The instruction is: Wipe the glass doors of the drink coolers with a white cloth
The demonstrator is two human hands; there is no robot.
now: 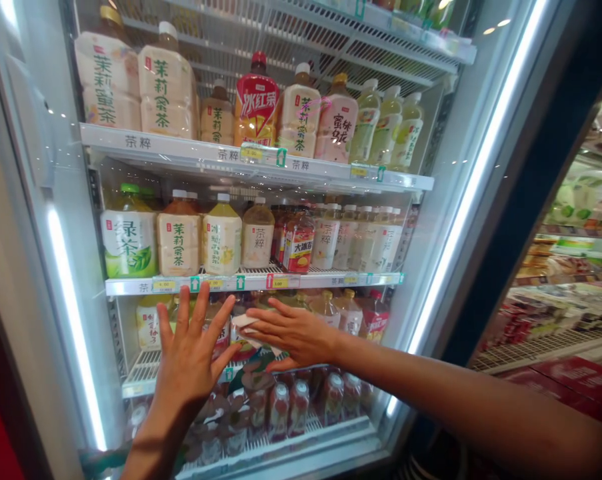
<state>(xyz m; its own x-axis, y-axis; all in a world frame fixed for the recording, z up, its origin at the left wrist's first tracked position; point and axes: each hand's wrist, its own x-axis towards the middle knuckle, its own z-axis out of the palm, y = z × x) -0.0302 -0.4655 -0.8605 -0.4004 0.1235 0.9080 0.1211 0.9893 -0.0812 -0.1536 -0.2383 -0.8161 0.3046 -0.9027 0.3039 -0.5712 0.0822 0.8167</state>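
Hands [185, 367] before fridge [443, 140], btls [258, 100] on shelves [325, 166] behind

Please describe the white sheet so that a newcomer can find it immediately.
Face the lit drinks cooler. In front of its lower half, find the right hand. Under that hand's fingers shows the white sheet, thin and flat, unlike the rounded bottles behind.

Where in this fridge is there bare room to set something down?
Left of your left hand, bare wire rack lies between a shelf's front edge and the white-labelled bottle behind. The shelf above is crowded, its bottles packed tightest toward the right.
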